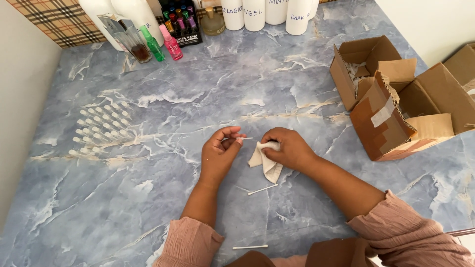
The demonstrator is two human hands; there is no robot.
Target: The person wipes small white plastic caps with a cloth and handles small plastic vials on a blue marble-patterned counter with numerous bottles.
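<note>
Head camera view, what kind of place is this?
Probably a small home workbench for filling perfume or scented oils. Rows of tiny clear vials lie on the marble-look table, coloured bottles and white bottles line the back, and open cardboard boxes sit at the right.

Tabletop (208, 89): blue-grey marble pattern, white veins
Cloth (267, 160): cream
Cotton swab (262, 189): white
Sleeves (410, 237): dusty pink
Cardboard boxes (396, 99): brown
Spray bottles (161, 43): green, pink

left hand (219, 151): pinches small vial (241, 140) | right hand (288, 148): cloth (267, 162) (crumpled)
</note>
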